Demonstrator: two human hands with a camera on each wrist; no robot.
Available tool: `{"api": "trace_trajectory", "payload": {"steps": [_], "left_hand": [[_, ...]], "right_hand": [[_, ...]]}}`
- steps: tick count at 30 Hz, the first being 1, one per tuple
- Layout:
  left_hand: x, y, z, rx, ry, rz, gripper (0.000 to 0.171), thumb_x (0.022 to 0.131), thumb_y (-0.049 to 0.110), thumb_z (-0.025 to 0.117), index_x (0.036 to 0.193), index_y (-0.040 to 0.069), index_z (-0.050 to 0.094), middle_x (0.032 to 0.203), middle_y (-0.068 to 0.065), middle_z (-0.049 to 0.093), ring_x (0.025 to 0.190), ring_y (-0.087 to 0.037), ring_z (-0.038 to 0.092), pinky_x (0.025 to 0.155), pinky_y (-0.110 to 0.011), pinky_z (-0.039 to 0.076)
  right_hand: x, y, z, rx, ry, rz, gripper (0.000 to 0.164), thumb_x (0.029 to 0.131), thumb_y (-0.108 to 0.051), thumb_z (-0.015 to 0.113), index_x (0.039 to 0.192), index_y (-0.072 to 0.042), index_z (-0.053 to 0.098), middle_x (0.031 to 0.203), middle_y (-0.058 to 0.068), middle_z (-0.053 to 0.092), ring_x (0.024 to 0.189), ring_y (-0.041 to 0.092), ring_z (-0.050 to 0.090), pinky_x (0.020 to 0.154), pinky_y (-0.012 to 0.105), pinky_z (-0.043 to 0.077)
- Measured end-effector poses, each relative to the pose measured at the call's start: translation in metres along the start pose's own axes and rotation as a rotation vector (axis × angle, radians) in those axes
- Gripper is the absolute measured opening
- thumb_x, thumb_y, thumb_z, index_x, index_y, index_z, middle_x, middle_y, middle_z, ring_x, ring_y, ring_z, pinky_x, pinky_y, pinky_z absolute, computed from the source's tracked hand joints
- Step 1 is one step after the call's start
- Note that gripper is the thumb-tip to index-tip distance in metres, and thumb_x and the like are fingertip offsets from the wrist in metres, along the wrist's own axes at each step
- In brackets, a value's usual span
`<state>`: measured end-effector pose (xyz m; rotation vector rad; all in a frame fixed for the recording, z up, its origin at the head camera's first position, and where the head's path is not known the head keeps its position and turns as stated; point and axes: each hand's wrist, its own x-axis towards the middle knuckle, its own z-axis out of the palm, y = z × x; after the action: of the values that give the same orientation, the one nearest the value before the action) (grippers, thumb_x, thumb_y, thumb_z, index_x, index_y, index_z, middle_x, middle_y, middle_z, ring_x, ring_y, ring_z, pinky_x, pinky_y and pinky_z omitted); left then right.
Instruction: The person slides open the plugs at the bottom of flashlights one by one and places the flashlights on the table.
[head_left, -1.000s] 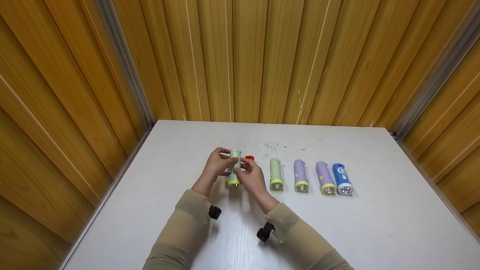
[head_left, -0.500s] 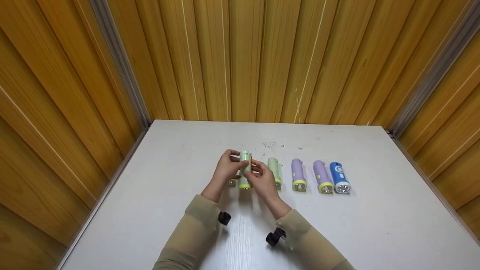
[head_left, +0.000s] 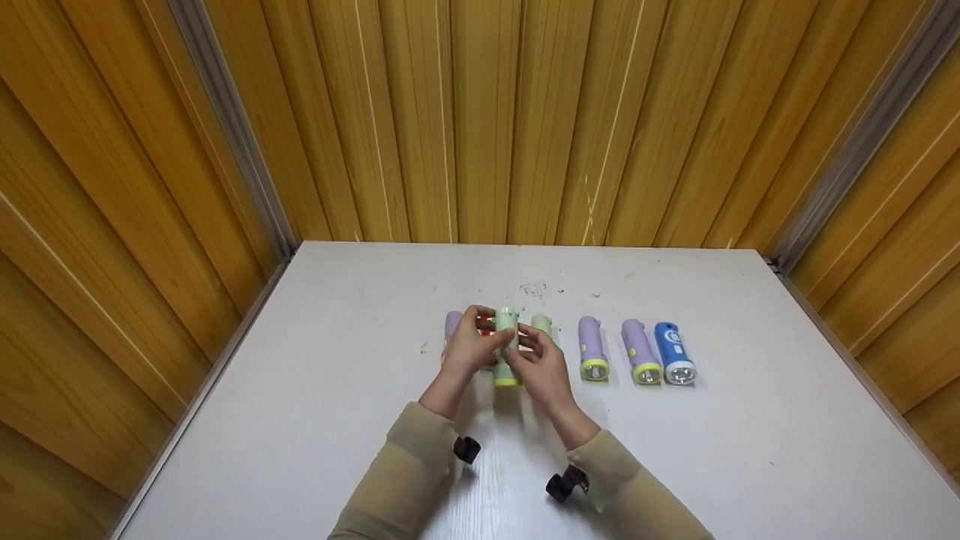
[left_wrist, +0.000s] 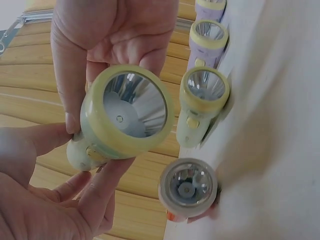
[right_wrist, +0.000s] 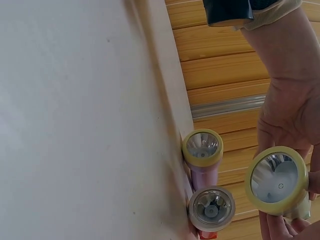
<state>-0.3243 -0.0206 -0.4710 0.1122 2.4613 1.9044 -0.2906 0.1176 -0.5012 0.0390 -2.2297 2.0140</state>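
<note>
The left hand (head_left: pixel 471 343) and right hand (head_left: pixel 541 365) pinch the green flashlight (head_left: pixel 507 322) between them, above the table (head_left: pixel 360 300). Probably light, stiff, slightly slick plastic — best held by its barrel (head_left: pixel 505 372), sparing the scratchable lens (left_wrist: pixel 135 105).

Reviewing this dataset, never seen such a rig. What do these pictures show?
No robot: a person works with bare hands, the left hand and the right hand. The head view comes from a camera worn on the head, looking forward and down; each wrist view is taken from that wrist, so the scene appears turned sideways. Both hands hold a pale green flashlight up off the white table, its lens facing the wrist views. The other flashlights lie on it, left to right in the head view: a purple flashlight and a red flashlight, both partly hidden, another green one, two more purple ones and a blue flashlight.
</note>
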Motion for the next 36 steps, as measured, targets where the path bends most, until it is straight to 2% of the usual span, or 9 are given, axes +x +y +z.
{"api": "trace_trajectory", "payload": {"steps": [7, 13, 17, 21, 32, 36], "left_hand": [[-0.006, 0.000, 0.011, 0.011, 0.016, 0.086, 0.047, 0.087, 0.012, 0.079, 0.125, -0.002, 0.056, 0.113, -0.022, 0.067, 0.099, -0.025, 0.063, 0.069, -0.027, 0.056], [-0.012, -0.001, 0.018, 0.031, 0.006, 0.083, 0.046, 0.087, 0.014, 0.080, 0.124, 0.002, 0.056, 0.114, -0.022, 0.069, 0.091, -0.022, 0.064, 0.063, -0.026, 0.054], [-0.016, -0.002, 0.021, 0.028, -0.015, 0.039, 0.047, 0.087, 0.015, 0.080, 0.126, 0.004, 0.056, 0.118, -0.021, 0.068, 0.083, -0.019, 0.062, 0.059, -0.027, 0.056], [-0.019, -0.003, 0.023, 0.018, -0.029, 0.013, 0.048, 0.088, 0.016, 0.080, 0.127, 0.005, 0.055, 0.121, -0.021, 0.067, 0.083, -0.019, 0.063, 0.060, -0.028, 0.058], [-0.025, 0.001, 0.024, 0.035, -0.009, 0.089, 0.051, 0.087, 0.016, 0.081, 0.128, 0.003, 0.054, 0.119, -0.020, 0.068, 0.085, -0.018, 0.062, 0.068, -0.026, 0.055], [-0.025, 0.000, 0.026, 0.036, -0.013, 0.123, 0.051, 0.088, 0.015, 0.081, 0.129, 0.002, 0.053, 0.117, -0.019, 0.069, 0.085, -0.020, 0.066, 0.068, -0.028, 0.057]], "right_hand": [[-0.006, 0.003, -0.010, 0.015, -0.005, -0.022, 0.055, 0.093, -0.007, 0.072, 0.143, 0.005, 0.052, 0.133, 0.027, 0.064, 0.110, 0.035, 0.071, 0.082, 0.018, 0.056], [-0.011, 0.005, -0.017, 0.002, 0.002, -0.023, 0.053, 0.092, -0.003, 0.070, 0.142, 0.005, 0.052, 0.133, 0.027, 0.063, 0.108, 0.032, 0.070, 0.084, 0.019, 0.057], [-0.014, 0.007, -0.021, -0.019, -0.007, -0.006, 0.054, 0.092, -0.003, 0.069, 0.142, 0.004, 0.051, 0.135, 0.027, 0.063, 0.109, 0.031, 0.071, 0.085, 0.020, 0.057], [-0.016, 0.009, -0.024, -0.019, -0.017, 0.007, 0.055, 0.091, 0.000, 0.068, 0.143, 0.003, 0.051, 0.136, 0.026, 0.062, 0.108, 0.030, 0.070, 0.083, 0.019, 0.057], [-0.018, 0.007, -0.028, -0.006, -0.024, -0.043, 0.054, 0.089, 0.005, 0.071, 0.140, 0.006, 0.051, 0.134, 0.027, 0.063, 0.105, 0.026, 0.070, 0.085, 0.020, 0.058], [-0.016, 0.009, -0.029, 0.012, -0.022, -0.056, 0.054, 0.089, 0.002, 0.074, 0.138, 0.006, 0.052, 0.134, 0.026, 0.063, 0.105, 0.026, 0.071, 0.085, 0.022, 0.058]]}}
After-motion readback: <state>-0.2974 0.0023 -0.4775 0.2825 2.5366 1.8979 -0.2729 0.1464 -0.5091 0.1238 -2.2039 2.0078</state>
